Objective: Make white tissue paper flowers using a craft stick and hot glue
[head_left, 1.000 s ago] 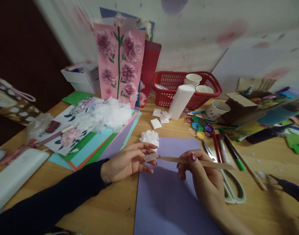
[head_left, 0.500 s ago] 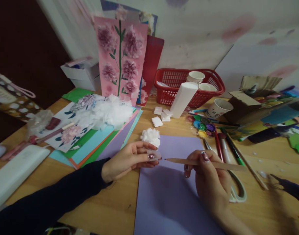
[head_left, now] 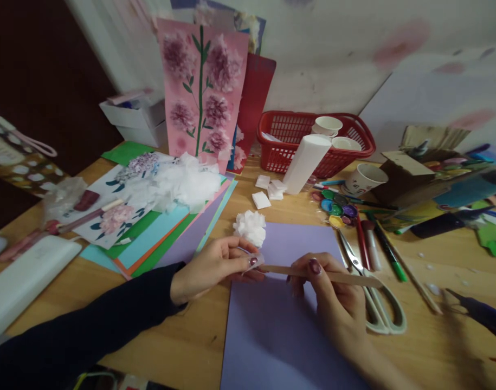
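Observation:
My left hand (head_left: pixel 215 268) pinches a small piece of thin white tissue paper (head_left: pixel 256 260) between thumb and fingers. In my right hand (head_left: pixel 335 300) is a plain wooden pencil (head_left: pixel 355 279), held nearly level. Its pointed end reaches the tissue at my left fingertips; whether it presses into the tissue, I cannot tell. Both hands are above a purple sheet of paper (head_left: pixel 272 336). Just beyond my left fingers, a fluffy white paper flower (head_left: pixel 250 228) sits at the sheet's upper left corner. Folded white tissue squares (head_left: pixel 261 200) lie farther back.
Scissors (head_left: pixel 378 303), brushes and paint pots (head_left: pixel 336 209) lie to the right. A red basket (head_left: pixel 272 157) with paper cups stands behind a white roll (head_left: pixel 307 165). Loose white tissue (head_left: pixel 186 184) covers coloured sheets at left. A pink flower picture (head_left: pixel 191 70) leans behind.
My right hand has moved left, bringing the pencil's tip from just short of the tissue to the tissue in my left hand. More of the scissors shows now.

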Tool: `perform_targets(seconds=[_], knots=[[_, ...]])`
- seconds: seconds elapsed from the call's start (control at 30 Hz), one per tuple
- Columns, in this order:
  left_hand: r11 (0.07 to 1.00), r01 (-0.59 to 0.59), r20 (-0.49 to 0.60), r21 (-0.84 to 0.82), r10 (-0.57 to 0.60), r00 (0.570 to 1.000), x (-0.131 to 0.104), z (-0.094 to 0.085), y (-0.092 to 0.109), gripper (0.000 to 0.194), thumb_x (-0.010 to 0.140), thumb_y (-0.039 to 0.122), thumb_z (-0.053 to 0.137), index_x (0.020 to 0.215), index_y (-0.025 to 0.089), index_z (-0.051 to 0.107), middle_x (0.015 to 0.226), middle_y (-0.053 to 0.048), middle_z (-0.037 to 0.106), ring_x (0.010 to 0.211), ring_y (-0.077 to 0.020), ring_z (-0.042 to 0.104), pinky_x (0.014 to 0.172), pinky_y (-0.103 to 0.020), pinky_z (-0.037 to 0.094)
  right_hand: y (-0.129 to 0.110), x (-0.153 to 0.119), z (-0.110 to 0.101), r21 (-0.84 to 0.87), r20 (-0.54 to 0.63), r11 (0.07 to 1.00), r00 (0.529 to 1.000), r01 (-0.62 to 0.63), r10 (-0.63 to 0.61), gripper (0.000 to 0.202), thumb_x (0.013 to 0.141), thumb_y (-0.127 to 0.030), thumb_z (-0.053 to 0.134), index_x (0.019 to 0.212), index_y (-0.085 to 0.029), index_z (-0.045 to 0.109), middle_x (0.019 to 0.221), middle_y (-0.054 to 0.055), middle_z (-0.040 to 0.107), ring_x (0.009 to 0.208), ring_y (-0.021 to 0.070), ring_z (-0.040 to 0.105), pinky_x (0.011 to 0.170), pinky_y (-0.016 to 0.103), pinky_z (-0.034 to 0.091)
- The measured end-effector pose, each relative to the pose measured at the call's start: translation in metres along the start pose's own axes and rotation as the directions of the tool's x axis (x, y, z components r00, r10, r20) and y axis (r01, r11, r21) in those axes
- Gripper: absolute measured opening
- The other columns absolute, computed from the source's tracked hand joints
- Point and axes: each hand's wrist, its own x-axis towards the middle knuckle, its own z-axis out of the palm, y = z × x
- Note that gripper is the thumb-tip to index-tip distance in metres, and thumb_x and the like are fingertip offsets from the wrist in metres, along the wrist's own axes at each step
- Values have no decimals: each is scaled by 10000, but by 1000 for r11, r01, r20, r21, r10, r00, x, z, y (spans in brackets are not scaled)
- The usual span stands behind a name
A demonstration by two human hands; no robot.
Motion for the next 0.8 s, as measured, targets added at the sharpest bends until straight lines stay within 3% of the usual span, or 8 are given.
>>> perform_targets(seconds=[0.17,0.37,0.5,0.67,0.8], knots=[[999,29,68,30,-31,997,-1,-3,-1,162,814,202,682,945,131,618,893,-92,762,787,-157,724,778,-289,516,0,1,0,-27,-42,999,999,29,-30,243,976,-313,496,810,-195,629,564,-23,575,487,87,533,449,199,429],[998,34,145,-57,-25,989,0,-8,-6,142,841,176,604,975,130,596,923,-124,760,824,-192,728,839,-341,510,2,1,2,-35,-66,999,998,13,-16,247,977,-322,494,814,-197,632,583,-19,584,494,87,540,453,199,444],[995,26,181,-97,-8,983,1,-10,-7,239,860,313,614,988,112,614,945,-156,755,830,-211,728,837,-350,515,0,1,3,-51,-84,998,996,24,-28,248,977,-313,497,804,-196,631,584,-19,590,490,83,545,448,189,450],[999,10,114,45,-15,993,0,-6,-4,255,802,272,724,996,134,633,945,-113,762,828,-176,724,807,-302,508,1,-1,2,-31,-96,999,995,13,-16,222,971,-313,510,833,-197,639,609,-16,610,498,90,557,451,200,459],[997,8,111,71,-16,994,-1,-2,-1,237,845,303,689,1000,137,622,917,-101,759,818,-168,722,792,-296,504,5,-1,-1,4,-196,1000,980,-15,16,244,981,-339,492,845,-197,637,641,-12,607,521,106,569,482,234,460]])
